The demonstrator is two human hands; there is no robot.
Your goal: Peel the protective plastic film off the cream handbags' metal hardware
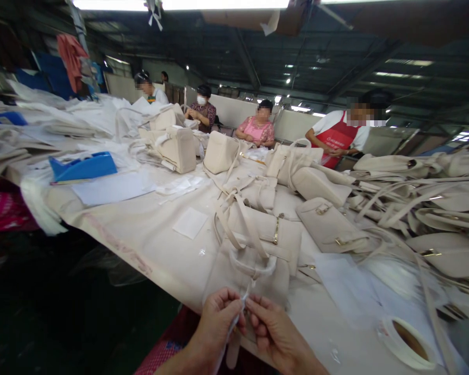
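At the bottom centre of the frame, a thin white strip (240, 307) is pinched between both hands. The left hand (218, 325) is curled, thumb and fingers closed on the strip; the right hand (271, 330) meets it fingertip to fingertip, likewise closed on the same strip. What the strip is made of cannot be told.

Just above the hands, a cream handbag (258, 245) is seen lying flat on the cloth-covered table (148, 229), its wrapped handle (254, 268) nearest the fingers and a gold clasp (275, 232) on its flap. To the right of it a second cream handbag (330, 226) is laid, and more bags and straps are heaped at the right edge. A tape roll (408, 344) is found at the lower right. A blue tape dispenser (83, 166) is placed at the left, a white paper square (190, 223) in the middle. Across the table, at the upper centre, four seated people are seen, one in a red apron (338, 140).
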